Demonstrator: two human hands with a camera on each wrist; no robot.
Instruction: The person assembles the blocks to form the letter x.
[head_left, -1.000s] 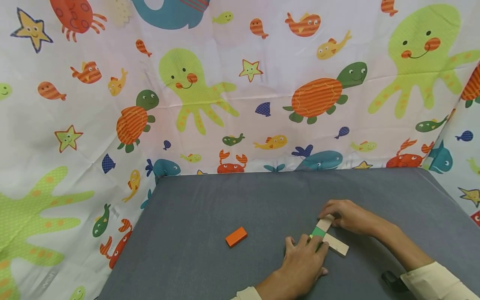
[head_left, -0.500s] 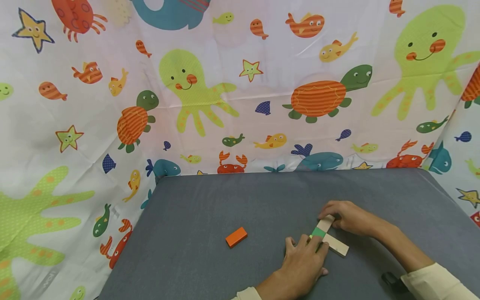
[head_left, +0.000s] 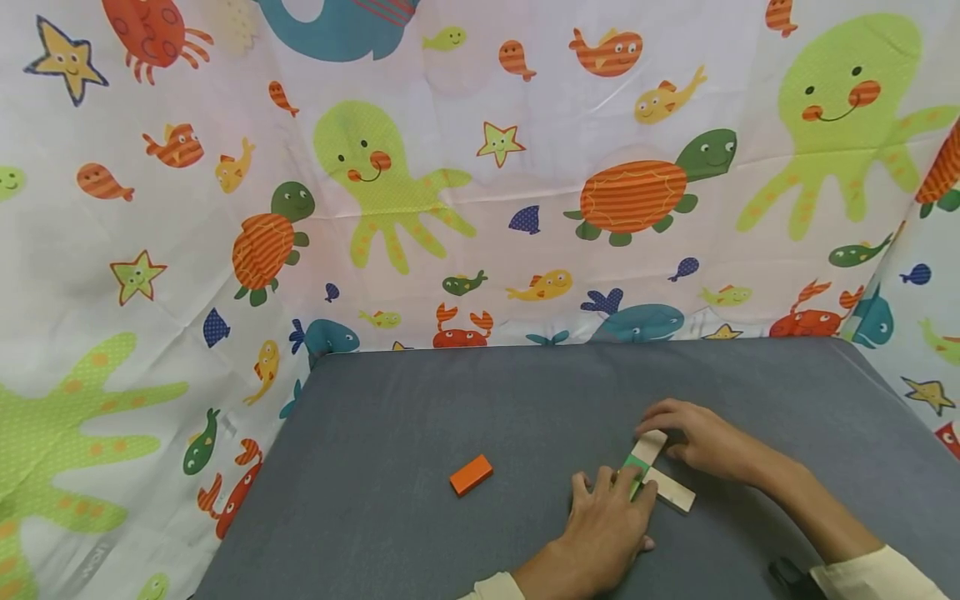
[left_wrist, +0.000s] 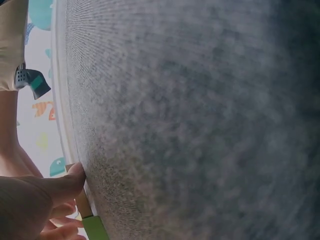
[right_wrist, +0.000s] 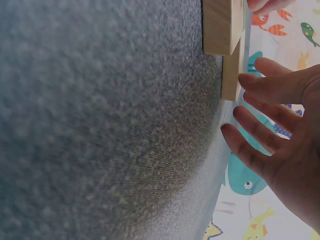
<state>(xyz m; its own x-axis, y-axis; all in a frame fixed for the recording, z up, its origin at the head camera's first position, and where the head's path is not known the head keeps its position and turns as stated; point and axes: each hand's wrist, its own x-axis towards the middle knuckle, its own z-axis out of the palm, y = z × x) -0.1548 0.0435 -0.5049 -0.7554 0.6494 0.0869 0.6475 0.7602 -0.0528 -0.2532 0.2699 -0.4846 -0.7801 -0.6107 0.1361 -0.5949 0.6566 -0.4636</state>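
My left hand (head_left: 603, 533) bends its fingers over a green block (head_left: 637, 463), partly hiding it; the left wrist view shows the fingers beside a green block (left_wrist: 95, 228) and the thumb by a plain wooden block (left_wrist: 83, 204). At the green block's far end lies a short wooden block (head_left: 649, 446). A longer wooden block (head_left: 672, 491) angles off to the right. My right hand (head_left: 697, 435) hovers around the short block's far end. In the right wrist view its fingers (right_wrist: 255, 155) are spread and relaxed, the thumb close to a wooden block (right_wrist: 230, 75).
An orange block (head_left: 472, 476) lies by itself left of the hands on the grey table surface (head_left: 390, 417). A cloth curtain (head_left: 480, 200) printed with sea animals hangs behind and beside the table. A dark strap-like object (head_left: 795, 575) is near the right sleeve.
My right hand has eased slightly off the short wooden block, its thumb now apart in the head view. The left fingers have shifted a little over the green block. The orange block stays put.
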